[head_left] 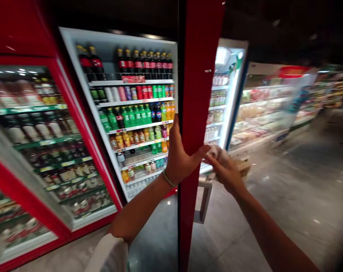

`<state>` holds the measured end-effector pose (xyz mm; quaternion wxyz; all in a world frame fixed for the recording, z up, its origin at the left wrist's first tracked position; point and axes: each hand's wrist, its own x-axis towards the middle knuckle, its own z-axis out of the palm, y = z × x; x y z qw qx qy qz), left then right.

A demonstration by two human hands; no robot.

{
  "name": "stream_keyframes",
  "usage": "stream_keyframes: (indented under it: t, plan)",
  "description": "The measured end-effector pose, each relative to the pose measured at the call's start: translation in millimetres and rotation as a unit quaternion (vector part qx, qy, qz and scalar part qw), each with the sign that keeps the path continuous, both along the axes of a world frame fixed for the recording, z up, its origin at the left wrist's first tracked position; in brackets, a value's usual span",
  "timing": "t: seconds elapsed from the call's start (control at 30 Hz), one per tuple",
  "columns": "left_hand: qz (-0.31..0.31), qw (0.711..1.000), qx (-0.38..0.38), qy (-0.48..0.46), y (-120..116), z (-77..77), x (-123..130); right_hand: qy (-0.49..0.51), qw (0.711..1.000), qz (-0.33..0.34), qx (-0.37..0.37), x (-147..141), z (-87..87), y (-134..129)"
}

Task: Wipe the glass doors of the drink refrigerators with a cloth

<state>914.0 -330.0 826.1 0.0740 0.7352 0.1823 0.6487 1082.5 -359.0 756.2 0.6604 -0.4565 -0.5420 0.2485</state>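
My left hand (180, 160) lies against the wide red door frame (198, 94) of a glass-fronted fridge. Its index finger points up and its thumb stretches across the red frame, apart from the other fingers, which are partly hidden. A thin band circles the left wrist. At the frame's right edge, my right hand (228, 175) is closed on a crumpled pale cloth (220, 155), close to the left thumb. Something brownish (243, 166) sticks out behind the right hand, too blurred to name. A metal door handle (207, 200) shows below the hands.
Behind the left hand, shelves hold cola bottles (136, 62), soda cans (144, 91) and green bottles (132, 115). Another red-framed fridge (83, 151) stands at left. To the right are a lit cooler (218, 100), a long chilled display (263, 109) and grey floor (290, 189).
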Motion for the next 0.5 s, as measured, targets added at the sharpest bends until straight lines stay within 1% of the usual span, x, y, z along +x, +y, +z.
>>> stream_keyframes:
  t: [0.07, 0.1, 0.13, 0.2, 0.27, 0.3, 0.33, 0.4, 0.5]
  plan:
    - [0.054, 0.998, -0.017, -0.017, 12.7, 1.9, -53.6, 0.000, 0.993, 0.105, -0.057, -53.6, -13.3, 24.7]
    - [0.076, 0.997, -0.023, -0.020, 20.8, 2.0, -80.3, -0.002, 0.987, 0.140, -0.079, -81.0, -19.4, 36.0]
    - [0.096, 0.995, -0.029, -0.021, 29.6, 1.7, -106.8, -0.010, 0.983, 0.161, -0.093, -108.1, -24.9, 46.5]
    - [0.131, 0.990, -0.043, -0.018, 49.1, -0.7, -158.7, -0.035, 0.977, 0.184, -0.098, -160.9, -33.8, 65.9]
    - [0.167, 0.984, -0.066, -0.018, 68.5, -7.1, -208.0, -0.046, 0.974, 0.200, -0.094, -212.1, -40.8, 85.9]
    - [0.186, 0.979, -0.079, -0.020, 77.3, -12.8, -231.1, -0.040, 0.973, 0.208, -0.095, -237.8, -44.2, 97.1]
    - [0.206, 0.974, -0.094, -0.022, 85.3, -20.6, -252.9, -0.026, 0.971, 0.216, -0.096, -263.6, -47.6, 109.4]
    - [0.241, 0.963, -0.120, -0.020, 98.1, -43.0, -292.1, 0.003, 0.968, 0.232, -0.096, -316.2, -55.0, 137.3]
    - [0.288, 0.945, -0.150, -0.022, 112.4, -86.8, -341.7, 0.023, 0.962, 0.262, -0.074, -393.1, -63.4, 183.9]
